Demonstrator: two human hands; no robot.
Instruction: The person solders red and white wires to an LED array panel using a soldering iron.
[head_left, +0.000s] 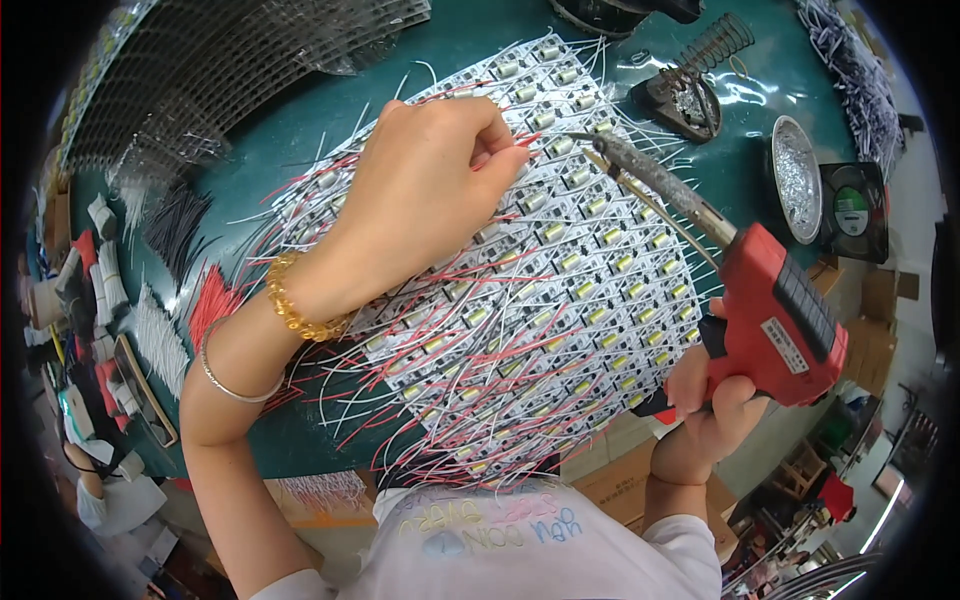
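A large panel of small white circuit boards [625, 345] lies before me, bristling with red and white wires and with small yellowish-silver parts on it. Over its upper middle is my left hand [430, 170], thumb and forefinger pinched on a red wire [527, 140] at one board. My right hand [715, 405] grips the handle of a red trigger-type soldering gun [785, 315]. The gun's dark, slanted barrel [660, 180] points up and left. Its thin tip is close to the pinched wire; whether they touch I cannot tell.
Red [213, 300], white [160, 335] and black wire bundles [178, 228] lie at left. Gridded panels [230, 65] stand at the upper left. A soldering-iron stand with coiled spring [715, 45], a metal dish [797, 185] and a black box [855, 212] are at the right.
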